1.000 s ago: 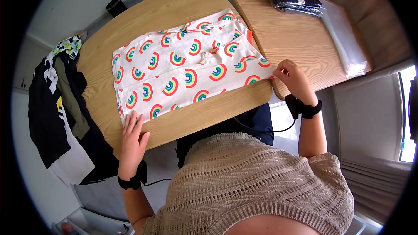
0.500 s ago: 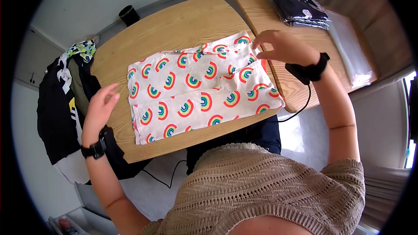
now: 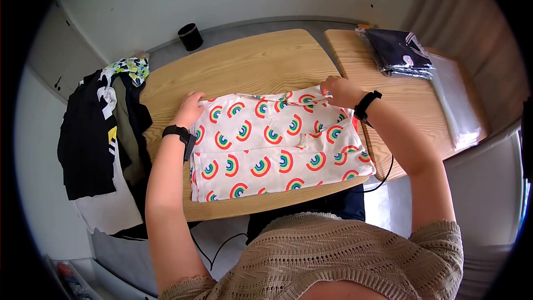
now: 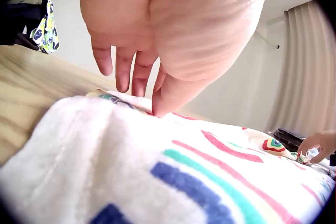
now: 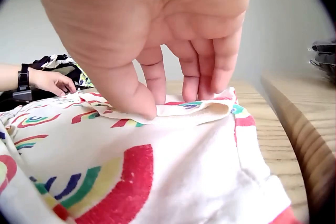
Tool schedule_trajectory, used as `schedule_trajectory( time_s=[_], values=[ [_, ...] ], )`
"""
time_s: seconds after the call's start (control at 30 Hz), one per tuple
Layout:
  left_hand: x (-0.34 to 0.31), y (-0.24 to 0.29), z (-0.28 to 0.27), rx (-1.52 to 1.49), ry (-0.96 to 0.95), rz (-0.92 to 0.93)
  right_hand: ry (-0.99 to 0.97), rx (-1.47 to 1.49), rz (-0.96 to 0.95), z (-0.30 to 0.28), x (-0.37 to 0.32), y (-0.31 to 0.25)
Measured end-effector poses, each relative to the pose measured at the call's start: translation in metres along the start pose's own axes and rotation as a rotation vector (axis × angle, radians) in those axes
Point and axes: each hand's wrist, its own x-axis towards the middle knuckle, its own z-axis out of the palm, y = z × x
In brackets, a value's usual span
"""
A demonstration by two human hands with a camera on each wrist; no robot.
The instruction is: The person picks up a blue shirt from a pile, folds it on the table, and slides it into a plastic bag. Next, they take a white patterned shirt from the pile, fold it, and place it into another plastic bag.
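Note:
A white garment (image 3: 261, 147) printed with rainbows lies folded into a wide rectangle on the wooden table, with small wrinkles at its right part. My left hand (image 3: 189, 110) is at its far left corner; in the left wrist view the thumb (image 4: 164, 100) meets the cloth, with the fingers on the other side of the edge. At the far right corner my right hand (image 3: 341, 92) pinches the edge. The right wrist view shows the thumb (image 5: 137, 102) on the near side of a raised fold (image 5: 202, 113) and the fingers behind it.
Dark, white and patterned clothes (image 3: 91, 139) hang over the table's left side. A second table (image 3: 388, 100) adjoins on the right, bearing bagged dark clothing (image 3: 397, 53) and clear plastic bags (image 3: 455, 103). A black bin (image 3: 190, 36) stands beyond the table (image 3: 244, 58).
Both hands have left the garment's near corners and moved to its far edge. The right hand now pinches the far right corner; the left has come to the far left one.

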Motion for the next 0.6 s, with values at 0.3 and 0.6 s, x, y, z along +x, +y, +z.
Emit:
schedule_trajectory(
  time_s=[0.3, 0.6],
  values=[
    [-0.021, 0.027, -0.028, 0.067, 0.031, 0.055, 0.093, 0.168, 0.059, -0.007, -0.005, 0.005],
    [-0.138, 0.107, -0.091, -0.071, -0.059, 0.092, -0.022, 0.26, -0.11, -0.057, -0.113, -0.044]
  ],
)
